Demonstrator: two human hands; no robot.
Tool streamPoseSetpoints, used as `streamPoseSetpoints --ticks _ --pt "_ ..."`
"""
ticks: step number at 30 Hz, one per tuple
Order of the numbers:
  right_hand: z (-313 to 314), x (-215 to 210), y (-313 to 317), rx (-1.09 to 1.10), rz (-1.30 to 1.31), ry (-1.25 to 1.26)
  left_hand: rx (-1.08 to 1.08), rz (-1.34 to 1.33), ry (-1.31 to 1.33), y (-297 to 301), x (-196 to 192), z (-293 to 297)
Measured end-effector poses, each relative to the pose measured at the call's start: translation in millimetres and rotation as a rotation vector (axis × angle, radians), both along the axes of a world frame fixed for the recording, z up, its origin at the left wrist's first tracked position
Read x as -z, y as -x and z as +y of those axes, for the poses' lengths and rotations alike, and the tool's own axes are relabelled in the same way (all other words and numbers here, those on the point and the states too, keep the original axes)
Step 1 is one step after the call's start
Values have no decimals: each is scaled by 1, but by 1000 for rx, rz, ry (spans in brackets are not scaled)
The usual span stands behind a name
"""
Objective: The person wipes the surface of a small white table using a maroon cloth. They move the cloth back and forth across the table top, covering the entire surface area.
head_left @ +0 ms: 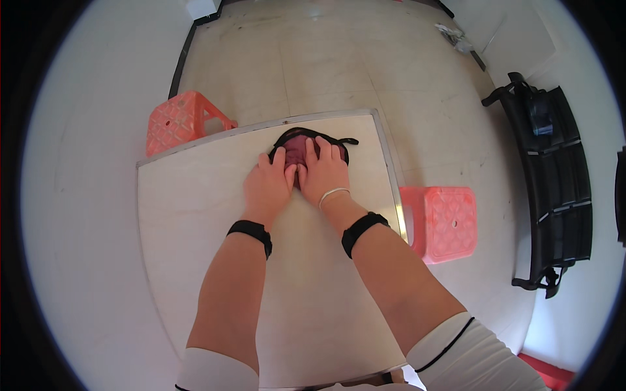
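Note:
A small pouch (295,148) with black edging and maroon, mesh-like material lies at the far side of the white table. From its right end a short black loop sticks out. My left hand (267,186) grips the near left part of the pouch with fingers bent. My right hand (327,173) lies over its right part, the fingers pressing into the maroon material. Both thumbs almost meet at the near edge. My hands hide much of the pouch, and whether anything is inside cannot be seen.
The white table (215,195) has a metal rim. One pink plastic stool (176,124) stands beyond its far left edge, another pink stool (450,223) at its right. Black linked seats (561,176) line the right wall, with a dark bag (540,116) on one.

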State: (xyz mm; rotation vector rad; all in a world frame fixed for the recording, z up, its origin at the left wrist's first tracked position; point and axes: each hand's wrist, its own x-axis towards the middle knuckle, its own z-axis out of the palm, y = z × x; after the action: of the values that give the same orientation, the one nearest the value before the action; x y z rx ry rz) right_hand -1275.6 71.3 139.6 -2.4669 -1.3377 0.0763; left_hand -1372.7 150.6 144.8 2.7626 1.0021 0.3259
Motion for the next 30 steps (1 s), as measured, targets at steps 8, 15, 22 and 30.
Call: streamPoseSetpoints --ticks 8,15,22,30 --pt "41 -3 -33 9 -41 -35 -5 4 -34 -34 -3 39" --pt "54 5 -45 12 -70 -34 7 -18 -17 -45 4 53" --pt "65 14 -53 19 -140 -56 -25 -23 -70 -54 9 60" --pt "66 16 -55 25 -169 -27 -35 14 -45 -54 9 58"
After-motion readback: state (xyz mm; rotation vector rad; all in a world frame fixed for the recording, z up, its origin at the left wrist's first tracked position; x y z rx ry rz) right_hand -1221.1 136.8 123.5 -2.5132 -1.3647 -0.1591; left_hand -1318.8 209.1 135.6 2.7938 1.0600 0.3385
